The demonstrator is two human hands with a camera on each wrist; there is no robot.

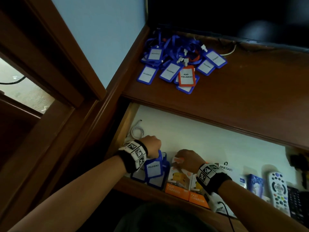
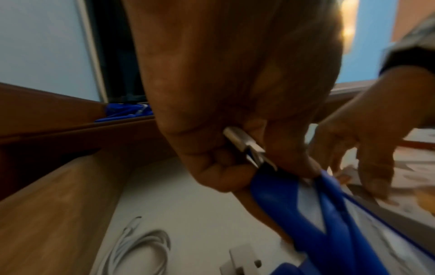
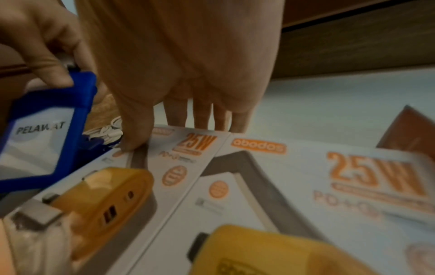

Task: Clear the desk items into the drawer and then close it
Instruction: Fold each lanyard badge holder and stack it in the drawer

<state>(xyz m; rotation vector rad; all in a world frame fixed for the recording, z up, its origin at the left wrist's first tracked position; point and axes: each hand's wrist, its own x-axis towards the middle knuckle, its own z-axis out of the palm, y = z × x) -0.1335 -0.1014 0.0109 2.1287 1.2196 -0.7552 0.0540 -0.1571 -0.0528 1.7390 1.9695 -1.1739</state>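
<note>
A pile of blue badge holders [image 1: 180, 64] on lanyards, with one orange holder [image 1: 187, 76], lies on the brown desk top [image 1: 250, 91]. Below it the drawer [image 1: 217, 139] stands open. My left hand [image 1: 151, 146] is inside its left end and pinches a metal clip [image 2: 244, 143] and a few blue "PELAWAT" holders [image 1: 153, 168] [image 2: 329, 214] [image 3: 42, 141], which hang down from it. My right hand [image 1: 187, 158] [image 3: 179, 119] has straight fingers, and its thumb tip touches the far end of an orange-and-white charger box [image 1: 178, 180] [image 3: 164, 167].
A coiled white cable [image 1: 136, 131] [image 2: 141, 247] and a white plug [image 2: 242, 260] lie in the drawer's left corner. A second charger box [image 3: 306, 176], a blue box [image 1: 255, 183], a white remote [image 1: 278, 188] and a black remote [image 1: 296, 203] fill the front. A dark screen [image 1: 234, 17] sits behind the desk.
</note>
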